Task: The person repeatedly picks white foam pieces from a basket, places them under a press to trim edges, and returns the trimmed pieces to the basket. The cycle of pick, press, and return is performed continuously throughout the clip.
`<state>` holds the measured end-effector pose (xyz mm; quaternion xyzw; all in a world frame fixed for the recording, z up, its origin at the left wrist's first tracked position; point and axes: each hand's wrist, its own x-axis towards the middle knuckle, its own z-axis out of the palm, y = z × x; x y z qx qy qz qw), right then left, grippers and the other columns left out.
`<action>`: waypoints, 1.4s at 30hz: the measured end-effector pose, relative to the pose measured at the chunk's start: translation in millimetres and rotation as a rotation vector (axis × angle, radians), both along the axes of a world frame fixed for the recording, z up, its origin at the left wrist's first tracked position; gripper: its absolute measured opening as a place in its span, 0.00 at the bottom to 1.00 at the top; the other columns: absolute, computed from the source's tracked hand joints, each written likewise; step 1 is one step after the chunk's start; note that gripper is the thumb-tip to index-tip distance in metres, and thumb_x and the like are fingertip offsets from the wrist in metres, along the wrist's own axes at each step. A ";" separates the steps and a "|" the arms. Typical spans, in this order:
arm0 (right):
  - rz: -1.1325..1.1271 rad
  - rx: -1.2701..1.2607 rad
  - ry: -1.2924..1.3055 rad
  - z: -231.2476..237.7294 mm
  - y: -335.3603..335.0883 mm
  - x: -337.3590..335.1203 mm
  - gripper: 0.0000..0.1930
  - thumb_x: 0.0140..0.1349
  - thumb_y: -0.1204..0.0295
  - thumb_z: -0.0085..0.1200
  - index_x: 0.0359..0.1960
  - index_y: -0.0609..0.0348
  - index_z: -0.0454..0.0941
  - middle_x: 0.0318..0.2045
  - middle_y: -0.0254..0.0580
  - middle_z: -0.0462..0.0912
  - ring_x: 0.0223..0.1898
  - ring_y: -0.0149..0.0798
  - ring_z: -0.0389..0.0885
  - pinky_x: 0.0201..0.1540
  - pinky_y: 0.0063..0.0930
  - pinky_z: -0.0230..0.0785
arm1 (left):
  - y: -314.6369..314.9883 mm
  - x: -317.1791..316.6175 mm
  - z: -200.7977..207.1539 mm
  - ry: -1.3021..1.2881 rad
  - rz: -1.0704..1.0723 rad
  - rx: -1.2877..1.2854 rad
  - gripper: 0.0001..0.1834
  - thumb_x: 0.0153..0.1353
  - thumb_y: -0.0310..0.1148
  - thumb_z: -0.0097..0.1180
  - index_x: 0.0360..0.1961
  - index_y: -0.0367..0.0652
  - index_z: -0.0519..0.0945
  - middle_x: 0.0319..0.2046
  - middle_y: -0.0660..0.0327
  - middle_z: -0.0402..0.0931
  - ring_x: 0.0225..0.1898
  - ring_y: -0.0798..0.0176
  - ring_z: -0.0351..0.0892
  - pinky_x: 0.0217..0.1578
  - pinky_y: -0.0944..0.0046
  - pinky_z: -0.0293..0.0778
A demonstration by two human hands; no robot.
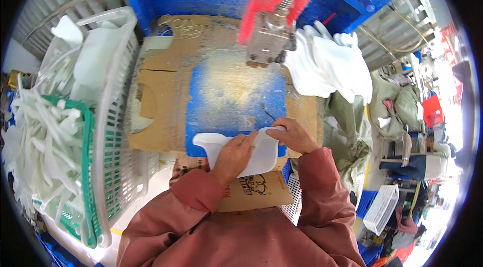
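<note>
The translucent white, curved-edged sheet (264, 159) lies at the near edge of the worn blue board (214, 108), partly overhanging it. We see the right hand (297, 136) pinching its upper right corner; the left hand (234, 156) lies across it, though we cannot tell whether it grips. The grey metal tool head (271, 38) stands apart, over the board's far side. Similar white sheets (332, 63) lie stacked at right and white offcut strips (43, 146) heap at left, so we judge several pieces done; whether this one is finished, we cannot tell.
</note>
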<state>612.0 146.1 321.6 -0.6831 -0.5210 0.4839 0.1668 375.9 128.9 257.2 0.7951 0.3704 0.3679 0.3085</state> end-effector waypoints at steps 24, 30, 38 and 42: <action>0.319 0.999 -0.202 111.6 -114.4 -55.6 0.19 0.54 0.84 0.64 0.50 0.62 0.84 0.47 0.47 0.88 0.44 0.51 0.89 0.46 0.41 0.83 | 4.7 -139.8 150.1 0.450 -0.350 -0.231 0.30 0.61 0.45 0.71 0.59 0.39 0.82 0.54 0.47 0.83 0.55 0.43 0.82 0.57 0.52 0.77; 0.243 0.751 -0.125 109.8 -138.0 -41.6 0.19 0.59 0.79 0.66 0.54 0.62 0.82 0.50 0.51 0.87 0.48 0.54 0.88 0.50 0.40 0.82 | -0.3 -133.1 146.8 0.377 -0.453 -0.172 0.24 0.63 0.37 0.67 0.58 0.39 0.83 0.50 0.47 0.86 0.47 0.43 0.86 0.51 0.52 0.81; 0.288 0.665 -0.257 100.7 -156.2 -45.8 0.22 0.61 0.69 0.69 0.56 0.61 0.81 0.49 0.50 0.85 0.45 0.54 0.87 0.47 0.42 0.81 | -16.0 -117.9 155.0 0.466 -0.370 0.172 0.18 0.57 0.27 0.66 0.50 0.39 0.85 0.43 0.52 0.87 0.42 0.47 0.87 0.42 0.51 0.82; 0.233 0.750 -0.395 78.3 -162.3 -53.1 0.21 0.59 0.66 0.67 0.54 0.57 0.81 0.45 0.48 0.85 0.42 0.53 0.87 0.44 0.46 0.81 | -18.7 -101.9 162.1 0.508 -0.392 0.244 0.18 0.54 0.26 0.68 0.48 0.39 0.85 0.40 0.52 0.87 0.39 0.47 0.86 0.40 0.51 0.81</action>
